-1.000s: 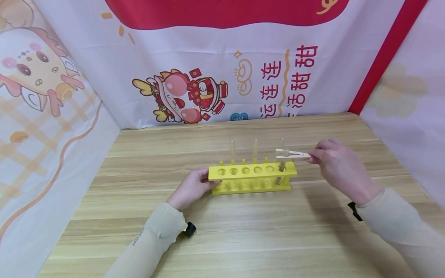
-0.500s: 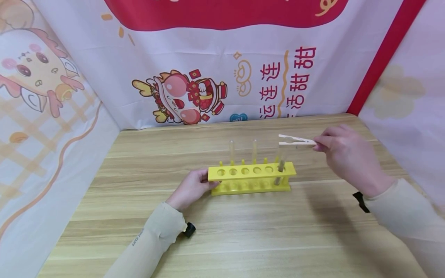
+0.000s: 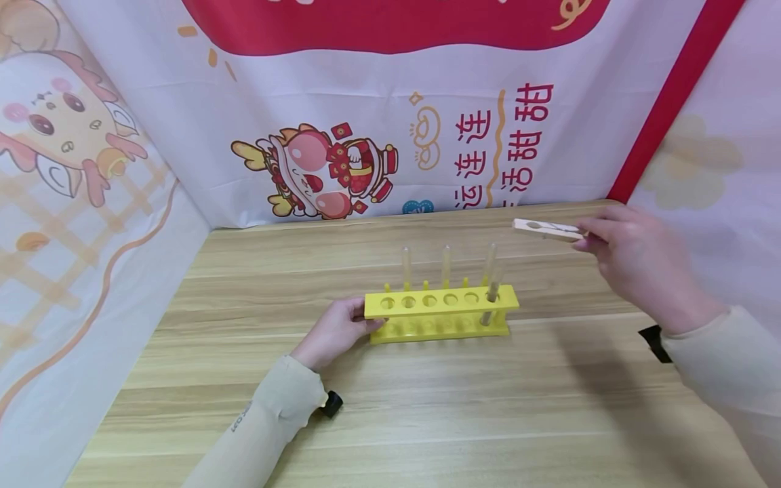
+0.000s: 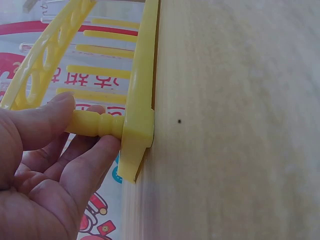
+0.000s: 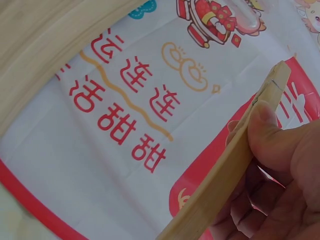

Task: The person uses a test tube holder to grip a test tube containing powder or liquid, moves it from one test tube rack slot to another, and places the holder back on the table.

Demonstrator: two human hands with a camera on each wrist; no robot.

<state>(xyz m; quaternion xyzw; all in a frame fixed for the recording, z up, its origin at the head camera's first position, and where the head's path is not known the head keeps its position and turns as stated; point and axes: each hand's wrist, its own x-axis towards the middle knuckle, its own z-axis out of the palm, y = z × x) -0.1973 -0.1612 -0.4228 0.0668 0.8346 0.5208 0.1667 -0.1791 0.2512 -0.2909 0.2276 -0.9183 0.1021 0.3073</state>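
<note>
My left hand holds the left end of a yellow test tube rack. In the left wrist view, the thumb and fingers pinch the rack's round end post. A test tube with dark grey contents stands slightly tilted in the rack's rightmost hole. Up and to the right of the rack, my right hand holds a wooden test tube clamp in the air. The clamp's jaws are together with nothing between them, apart from the tube. In the right wrist view, my thumb presses along the clamp.
Behind the rack's top plate, clear test tubes sit upside down on some of the yellow pegs. The wooden table ends at a printed cloth backdrop. A side cloth hangs beyond the right hand.
The clamp was around the upper part of the tube, its jaws spread. My right hand has lifted it up and right, and its jaws have come together. The left hand and rack stayed put.
</note>
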